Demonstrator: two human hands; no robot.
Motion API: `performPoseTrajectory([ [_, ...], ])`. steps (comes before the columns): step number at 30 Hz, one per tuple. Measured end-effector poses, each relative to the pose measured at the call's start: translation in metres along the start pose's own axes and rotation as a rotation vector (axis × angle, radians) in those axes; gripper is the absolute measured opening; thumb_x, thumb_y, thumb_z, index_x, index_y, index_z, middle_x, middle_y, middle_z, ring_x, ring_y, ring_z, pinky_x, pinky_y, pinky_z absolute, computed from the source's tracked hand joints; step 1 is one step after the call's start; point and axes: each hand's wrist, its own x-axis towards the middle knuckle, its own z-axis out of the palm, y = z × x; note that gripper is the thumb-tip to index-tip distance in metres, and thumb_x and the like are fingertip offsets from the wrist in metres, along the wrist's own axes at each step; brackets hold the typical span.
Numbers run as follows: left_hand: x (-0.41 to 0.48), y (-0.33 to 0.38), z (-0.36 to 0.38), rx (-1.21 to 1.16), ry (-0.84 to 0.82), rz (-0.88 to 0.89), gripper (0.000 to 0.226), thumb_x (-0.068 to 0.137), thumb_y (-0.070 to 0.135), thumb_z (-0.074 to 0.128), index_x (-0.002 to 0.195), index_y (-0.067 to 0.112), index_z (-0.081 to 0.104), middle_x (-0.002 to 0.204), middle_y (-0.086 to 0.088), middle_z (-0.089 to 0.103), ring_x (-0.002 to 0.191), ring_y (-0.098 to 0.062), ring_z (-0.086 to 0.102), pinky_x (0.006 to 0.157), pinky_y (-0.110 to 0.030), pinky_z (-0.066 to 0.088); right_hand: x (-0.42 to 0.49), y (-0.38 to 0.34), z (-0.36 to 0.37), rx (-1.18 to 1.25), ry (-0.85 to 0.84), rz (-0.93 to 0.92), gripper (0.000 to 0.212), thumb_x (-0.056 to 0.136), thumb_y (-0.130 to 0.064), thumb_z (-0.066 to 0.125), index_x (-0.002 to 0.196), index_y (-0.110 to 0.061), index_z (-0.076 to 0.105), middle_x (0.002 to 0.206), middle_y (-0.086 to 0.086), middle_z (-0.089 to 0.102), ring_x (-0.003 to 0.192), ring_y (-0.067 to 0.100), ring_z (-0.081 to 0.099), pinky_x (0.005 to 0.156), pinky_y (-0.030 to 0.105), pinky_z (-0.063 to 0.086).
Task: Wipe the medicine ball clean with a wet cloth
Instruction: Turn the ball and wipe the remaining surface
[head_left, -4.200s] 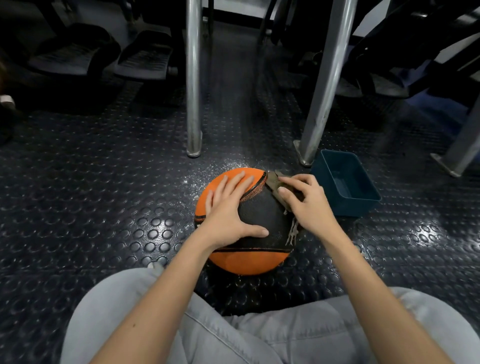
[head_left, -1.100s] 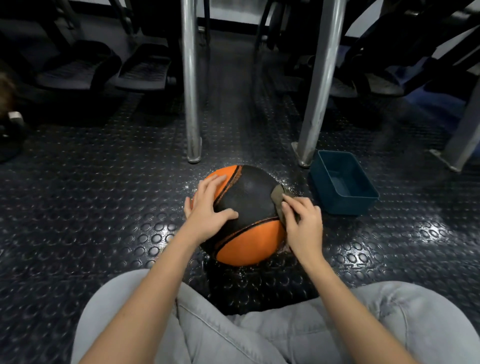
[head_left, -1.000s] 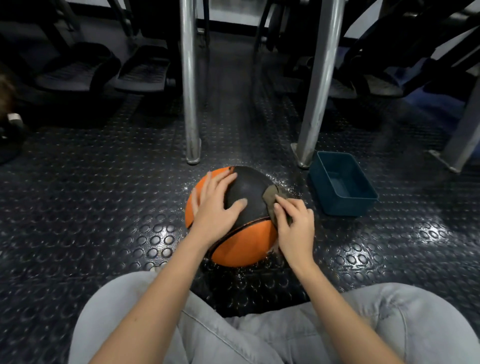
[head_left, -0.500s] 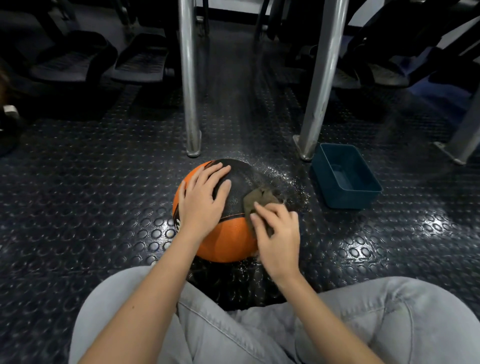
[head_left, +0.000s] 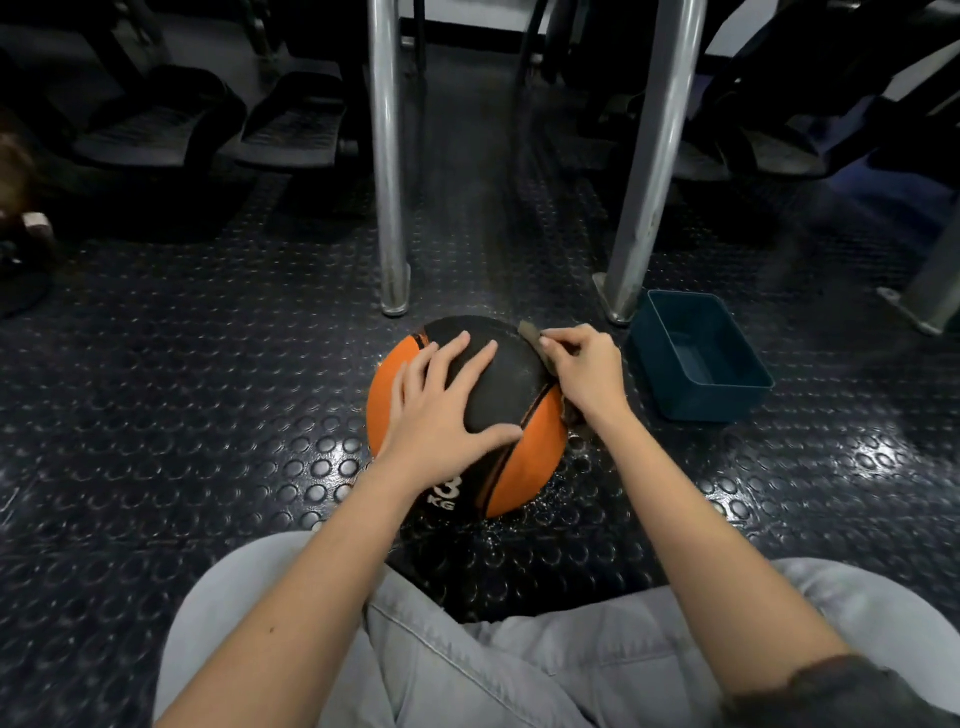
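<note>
on the ball (head_left: 511, 387), cloth (head_left: 530, 333) lengthwise near-to-far

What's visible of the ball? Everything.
The ball is round, with orange and black panels split by thin seams and a white "3 KG" mark low on the near side, partly hidden by the wrist. The skin looks like matte rubber; the black part looks scuffed. It sits on the studded floor, which glistens with droplets around it. The left hand lies flat on top, fingers spread. The right hand holds a cloth against its upper right side.
</note>
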Motion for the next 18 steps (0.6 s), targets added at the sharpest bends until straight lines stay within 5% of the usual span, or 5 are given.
performPoseTrajectory([
  [7,0.008,0.003,0.010,-0.016,0.067,-0.006,0.093,0.072,0.068,0.061,0.148,0.042,0.013,0.156,0.013,0.004,0.144,-0.011,-0.011,0.115,-0.040,-0.010,-0.075,0.000,-0.002,-0.056,0.061,-0.337,0.018,0.085,-0.017,0.068,0.102,-0.017,0.074,0.092,-0.012,0.055,0.086,0.016,0.045,0.080,0.003,0.027],
  [13,0.004,0.002,0.012,-0.008,0.075,0.027,0.096,0.070,0.065,0.066,0.147,0.041,0.013,0.155,0.013,0.004,0.142,-0.008,-0.011,0.114,-0.039,-0.010,-0.009,0.007,-0.012,0.086,-0.034,0.015,0.020,0.089,-0.017,0.063,0.107,-0.012,0.071,0.105,0.004,0.067,0.103,0.018,0.059,0.090,0.024,0.042],
  [18,0.003,-0.003,0.009,-0.066,0.103,0.030,0.101,0.059,0.077,0.059,0.145,0.044,0.018,0.154,0.015,0.010,0.142,-0.006,-0.006,0.114,-0.037,-0.008,-0.063,0.004,0.005,-0.061,0.121,-0.221,0.018,0.089,-0.023,0.062,0.102,-0.016,0.073,0.094,-0.007,0.061,0.090,0.018,0.051,0.079,0.022,0.036],
])
